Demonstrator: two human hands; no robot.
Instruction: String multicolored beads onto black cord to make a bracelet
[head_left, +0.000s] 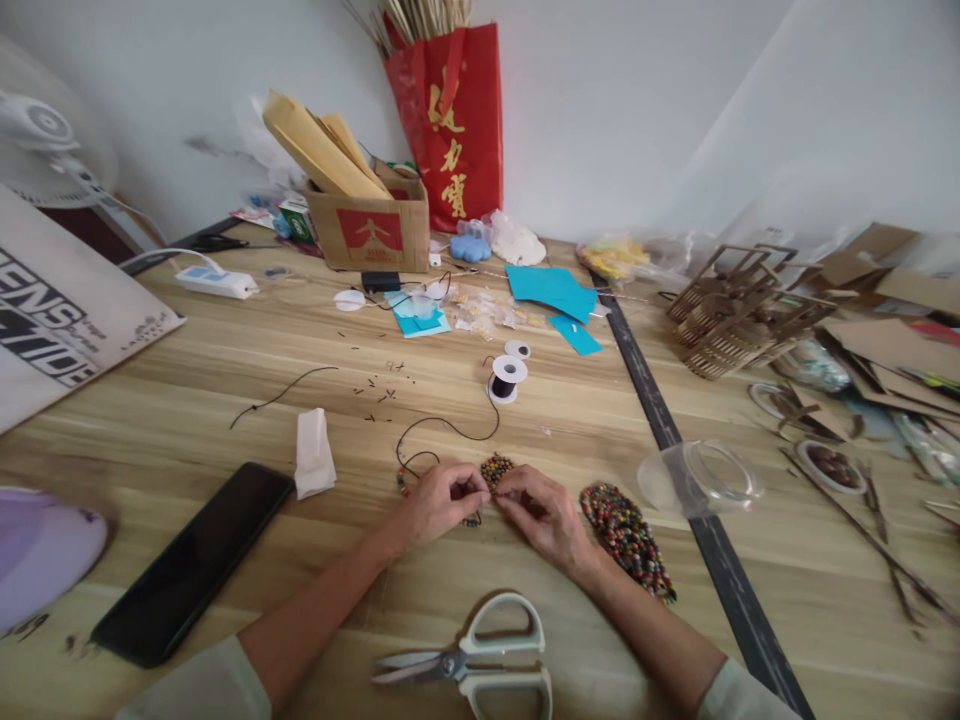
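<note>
My left hand (450, 500) is closed in a pinch on a black beaded cord; a few coloured beads (471, 520) show just under its fingers and more on its far side. Close beside it, fingertips almost meeting, my right hand (544, 510) also pinches; what lies between its fingers is too small to make out. Behind the fingertips is a small heap of brown beads (496, 468). The black cord (450, 424) curves from a white spool (510, 377) toward my left hand. Strands of multicoloured beads (628, 538) lie piled right of my right wrist.
Open-bladed scissors (480, 662) lie in front of me. A black phone (195, 562) and folded white paper (313, 453) are at left. To the right are a clear plastic container (699, 478) and small woven baskets (750, 310). A cardboard box (367, 225) and red bag (465, 130) stand behind.
</note>
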